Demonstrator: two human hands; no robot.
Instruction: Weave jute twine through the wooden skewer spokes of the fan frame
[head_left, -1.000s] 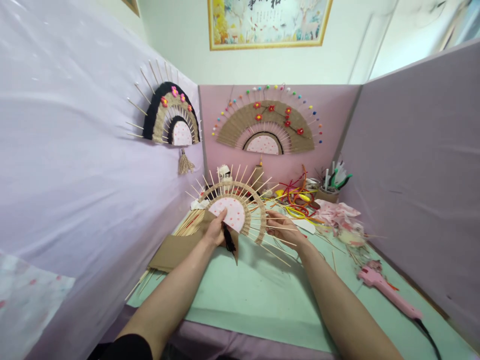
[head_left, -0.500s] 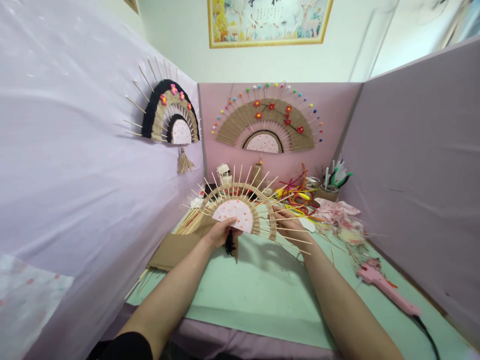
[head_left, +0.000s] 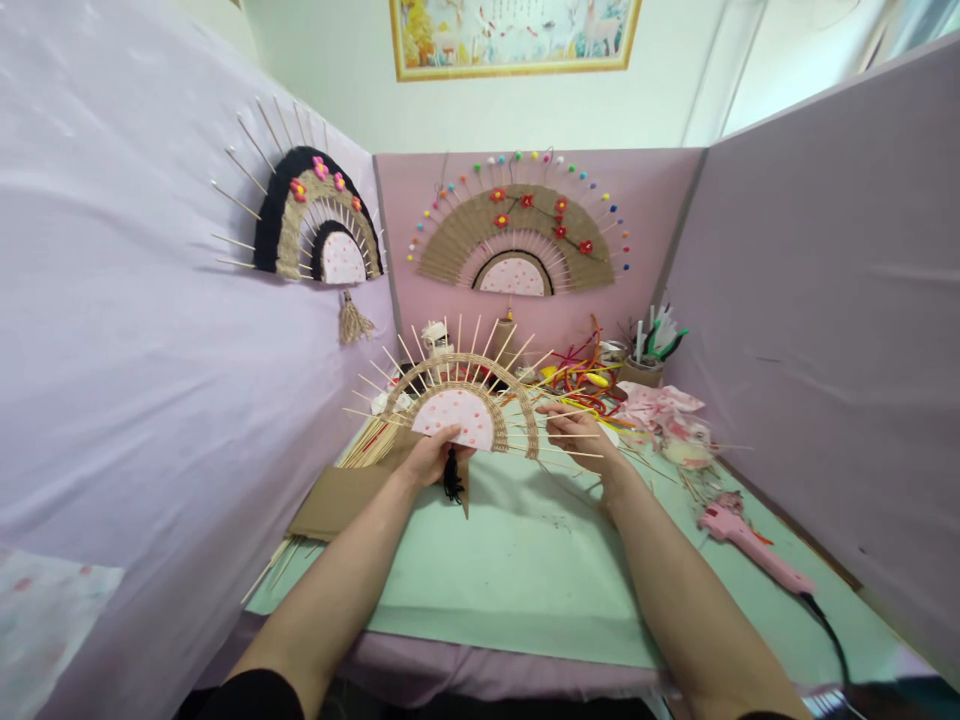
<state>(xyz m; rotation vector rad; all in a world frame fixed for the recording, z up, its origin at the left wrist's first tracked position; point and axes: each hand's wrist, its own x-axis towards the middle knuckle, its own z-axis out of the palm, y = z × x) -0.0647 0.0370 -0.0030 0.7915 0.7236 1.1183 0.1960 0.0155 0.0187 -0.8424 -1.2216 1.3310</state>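
Observation:
My left hand (head_left: 435, 455) is closed on the lower edge of a half-round woven fan (head_left: 451, 415), thumb in front on its pink spotted centre. Thin wooden sticks spread from that centre through an inner and an outer band of tan twine (head_left: 532, 425). A black tassel (head_left: 451, 478) hangs below the fan by my left fingers. Behind the right-hand sticks, my right hand (head_left: 581, 438) is closed, its fingertips pinched by the end of the outer band. Loose twine trails from there under the palm; the sticks partly hide the grip.
Brown card (head_left: 330, 505) and a bundle of sticks (head_left: 367, 443) lie at left on the green tabletop (head_left: 517, 580). A pink glue gun (head_left: 757, 545) with a cord lies right. Coloured pipe cleaners (head_left: 581, 380) and pink cloth (head_left: 660, 405) lie behind. Two finished fans (head_left: 517, 225) hang on the partitions.
My right hand has shifted slightly outward from the outer band, its fingers now showing more between the sticks. My left hand keeps its hold on the fan. The whole view has shifted a little.

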